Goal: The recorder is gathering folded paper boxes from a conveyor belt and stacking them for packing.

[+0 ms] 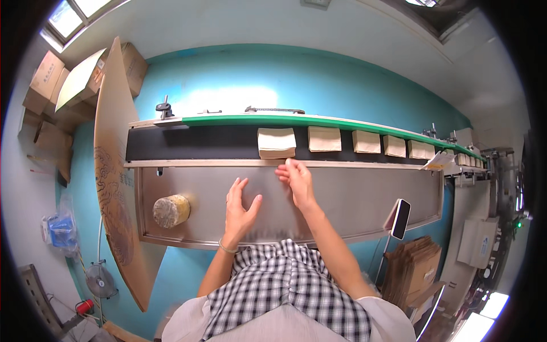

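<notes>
A stack of folded beige paper (276,142), perhaps napkins, lies on the black conveyor belt (194,143). My right hand (297,181) is just in front of that stack, at the belt's near rail. Its fingers are loosely bent with nothing between them, and its fingertips come close to the stack's lower edge; whether they touch the rail, I cannot tell. Over the metal tray table (359,194) hovers my left hand (238,210), thumb and fingers spread and holding nothing. Farther right, several similar stacks (324,139) sit in a row along the belt.
A round, yellowish block or roll (172,211) stands on the table's left part. Tall cardboard (117,171) walls off the left end. A phone on a stand (400,219) rises at the right front edge, beside flattened cartons (413,271). A green rail (239,119) borders the belt's far side.
</notes>
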`<state>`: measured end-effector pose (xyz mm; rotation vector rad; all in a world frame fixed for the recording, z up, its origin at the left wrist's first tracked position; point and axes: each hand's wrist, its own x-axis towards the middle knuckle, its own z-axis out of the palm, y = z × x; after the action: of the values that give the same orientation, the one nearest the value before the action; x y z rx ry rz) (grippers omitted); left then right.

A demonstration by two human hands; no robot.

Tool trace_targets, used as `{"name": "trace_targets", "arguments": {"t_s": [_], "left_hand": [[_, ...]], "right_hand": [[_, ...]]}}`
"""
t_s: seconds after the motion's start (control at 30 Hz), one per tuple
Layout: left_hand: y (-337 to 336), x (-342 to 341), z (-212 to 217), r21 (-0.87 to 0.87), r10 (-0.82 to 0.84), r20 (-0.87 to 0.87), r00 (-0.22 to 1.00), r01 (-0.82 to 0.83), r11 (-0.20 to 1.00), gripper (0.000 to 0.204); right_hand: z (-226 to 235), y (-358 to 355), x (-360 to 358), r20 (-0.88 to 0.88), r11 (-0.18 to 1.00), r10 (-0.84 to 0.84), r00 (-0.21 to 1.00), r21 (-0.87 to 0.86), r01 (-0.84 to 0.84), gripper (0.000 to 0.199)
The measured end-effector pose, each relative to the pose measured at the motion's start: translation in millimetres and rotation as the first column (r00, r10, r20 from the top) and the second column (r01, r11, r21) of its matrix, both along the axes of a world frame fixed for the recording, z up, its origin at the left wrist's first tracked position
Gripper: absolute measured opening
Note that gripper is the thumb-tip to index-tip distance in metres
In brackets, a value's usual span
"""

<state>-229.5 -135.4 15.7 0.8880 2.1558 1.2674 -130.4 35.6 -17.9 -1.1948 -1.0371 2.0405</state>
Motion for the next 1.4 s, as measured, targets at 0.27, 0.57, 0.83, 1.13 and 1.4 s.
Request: {"name": "trace_targets", "arguments": {"t_s": [0.27, 0.57, 0.83, 1.13, 1.4], "left_hand": [[-3, 11, -7, -0.028, -0.072, -0.197, 0.978, 0.067, 0.997, 0.044], [-7, 17, -11, -0.032, -0.134, -0.224, 0.965, 0.130, 0.991, 0.041], [3, 6, 2, -0.028, -0.170, -0.167, 0.971, 0.168, 0.985, 0.061], [27, -15, -6, 0.454, -0.437, 0.396, 0.808, 0.241, 0.858, 0.096], [30, 1, -30, 0.356, -0.386, 0.140, 0.912, 0.317, 0.879, 0.084]], "right_hand": [[-1, -49, 57, 0.184, 0.934, 0.146, 0.972, 0.299, -0.197, 0.022], [6, 85, 26, 0.775, 0.678, -0.451, 0.443, 0.620, -0.394, 0.072], [22, 115, 60, 0.601, 0.734, -0.299, 0.742, 0.641, -0.224, 0.044], [22, -34, 50, 0.104, 0.794, 0.367, 0.924, 0.481, -0.370, 0.066], [11, -51, 44, 0.123, 0.764, 0.223, 0.967, 0.594, -0.252, 0.062]]}}
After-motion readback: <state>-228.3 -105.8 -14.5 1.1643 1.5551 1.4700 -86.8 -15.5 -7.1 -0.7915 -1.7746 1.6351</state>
